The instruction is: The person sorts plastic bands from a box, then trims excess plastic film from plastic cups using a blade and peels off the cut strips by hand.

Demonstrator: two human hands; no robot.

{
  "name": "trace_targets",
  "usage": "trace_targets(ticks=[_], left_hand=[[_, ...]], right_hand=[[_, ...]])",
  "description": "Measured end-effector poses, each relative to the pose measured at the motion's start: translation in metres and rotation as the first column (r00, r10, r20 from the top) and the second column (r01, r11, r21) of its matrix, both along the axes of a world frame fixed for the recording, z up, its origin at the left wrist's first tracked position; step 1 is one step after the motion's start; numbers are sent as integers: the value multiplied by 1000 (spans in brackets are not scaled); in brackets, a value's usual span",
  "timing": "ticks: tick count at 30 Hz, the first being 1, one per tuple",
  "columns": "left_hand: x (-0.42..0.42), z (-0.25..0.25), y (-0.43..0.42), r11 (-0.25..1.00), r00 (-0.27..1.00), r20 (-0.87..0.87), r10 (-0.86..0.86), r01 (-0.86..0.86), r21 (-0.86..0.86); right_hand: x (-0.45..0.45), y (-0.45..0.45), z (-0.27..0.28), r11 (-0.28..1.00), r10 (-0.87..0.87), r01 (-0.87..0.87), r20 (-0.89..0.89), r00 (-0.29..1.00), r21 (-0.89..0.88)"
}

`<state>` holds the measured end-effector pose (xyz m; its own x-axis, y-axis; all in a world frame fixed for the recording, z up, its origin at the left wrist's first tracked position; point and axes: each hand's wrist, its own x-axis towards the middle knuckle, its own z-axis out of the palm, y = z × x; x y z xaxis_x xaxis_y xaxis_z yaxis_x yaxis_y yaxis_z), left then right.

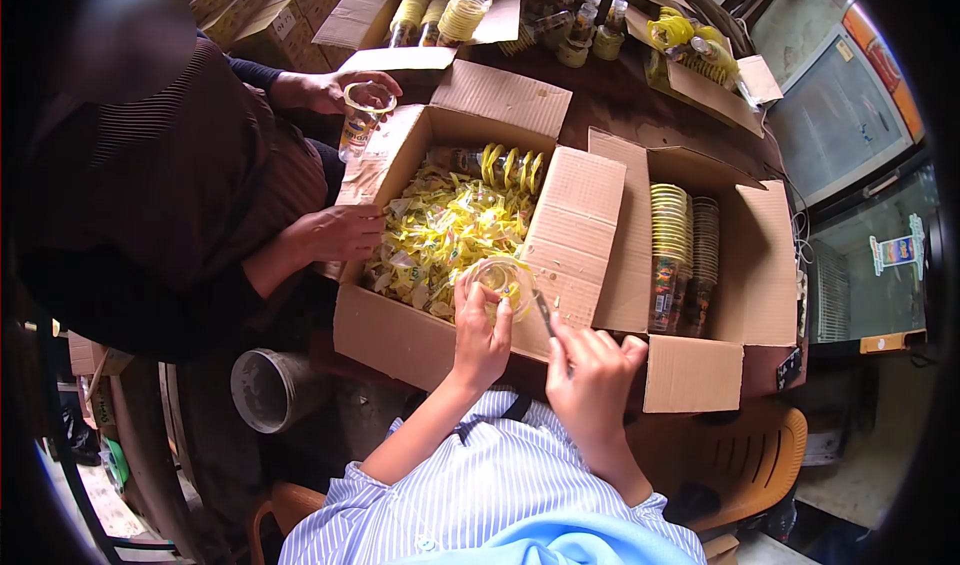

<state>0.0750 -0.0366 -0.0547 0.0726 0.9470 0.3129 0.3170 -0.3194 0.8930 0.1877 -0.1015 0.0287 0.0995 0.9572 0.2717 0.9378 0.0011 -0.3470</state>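
Observation:
My left hand [480, 330] is closed around a clear plastic cup [497, 277], its round opening facing up, over the near edge of the open cardboard box [388, 340]. In my right hand [594, 375] is a slim dark cutter-like tool [544, 310], its tip beside the cup's rim; I cannot tell if they touch. Torn yellow and clear wrapper scraps [450, 215] fill much of the box. A few yellow-rimmed cups [510, 168] lie on their sides at the box's far end.
At left, another person holds a printed cup [362, 125] and rests a hand on the box edge. A second box [755, 265] on the right holds cup stacks [670, 245]. Behind are a box of cups [462, 15] and bottles [580, 30]. A bucket [268, 390] stands at lower left.

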Motion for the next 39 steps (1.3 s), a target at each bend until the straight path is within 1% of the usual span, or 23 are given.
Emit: trace_targets(ticks=[3, 4, 5, 6, 7, 9, 10, 13, 14, 17, 18, 21, 24, 25, 26, 27, 28, 29, 31, 34, 37, 39], left_hand=[[-3, -2, 0, 993, 994, 110, -18, 30, -114], [-3, -1, 1, 995, 993, 113, -16, 27, -98], [-5, 3, 2, 996, 993, 116, -14, 23, -82], [-6, 6, 2, 998, 993, 119, -10, 18, -65], [-8, 10, 3, 995, 994, 107, -31, 41, -90], [-14, 16, 3, 986, 994, 83, -75, 86, -143], [-18, 17, 4, 972, 976, 188, -106, 142, -188], [-26, 23, 6, 952, 895, 420, -147, 244, -185], [-29, 25, 7, 944, 876, 451, -170, 276, -180], [-25, 58, 6, 925, 794, 602, -83, 287, -251], [-25, 57, 8, 921, 766, 637, -88, 307, -242], [-28, 49, 13, 917, 764, 636, -107, 322, -233], [-30, 51, 17, 901, 688, 722, -72, 356, -249], [-30, 54, 18, 899, 695, 715, -82, 361, -248], [-29, 57, 18, 898, 702, 707, -92, 366, -246], [-28, 59, 18, 896, 710, 697, -102, 371, -246], [-27, 57, 18, 904, 722, 677, -139, 371, -210], [-28, 59, 17, 897, 751, 647, -128, 366, -249], [-28, 60, 18, 887, 769, 616, -172, 393, -242], [-27, 56, 18, 869, 694, 693, -197, 450, -204], [-28, 60, 18, 843, 682, 697, -219, 492, -216], [-29, 60, 20, 808, 608, 758, -236, 556, -194]], right_hand=[[12, 7, -8, 978, -118, 161, -292, 949, 130], [19, 14, -29, 969, -118, 214, -530, 840, 124], [25, 18, -41, 978, -171, 197, -828, 534, -75], [30, 23, -61, 989, -101, 130, -954, 281, -66], [34, 27, -81, 997, -38, 68, -999, 0, -38], [31, 31, -98, 998, -50, -54, -957, -285, -36], [27, 32, -102, 995, -27, -97, -929, -368, 10], [19, 36, -104, 996, 17, -58, -818, -576, 61], [22, 36, -111, 989, 10, -111, -780, -625, 101], [12, 36, -97, 978, -33, -150, -597, -802, 147], [12, 35, -93, 951, -44, -228, -637, -770, 210], [9, 34, -94, 963, -58, -216, -658, -751, 160], [9, 35, -101, 966, -115, -234, -630, -768, 109], [8, 37, -98, 963, -137, -249, -616, -775, 99], [6, 36, -93, 944, -135, -290, -616, -776, 159], [3, 34, -85, 938, -127, -287, -578, -806, 195], [2, 34, -81, 937, -111, -278, -576, -810, 210], [2, 34, -79, 938, -97, -268, -574, -813, 222], [5, 36, -82, 949, -104, -244, -533, -839, 199], [5, 37, -90, 952, -112, -225, -443, -889, 210], [6, 35, -93, 962, -104, -188, -371, -923, 198], [7, 39, -91, 963, -89, -174, -370, -925, 204]])
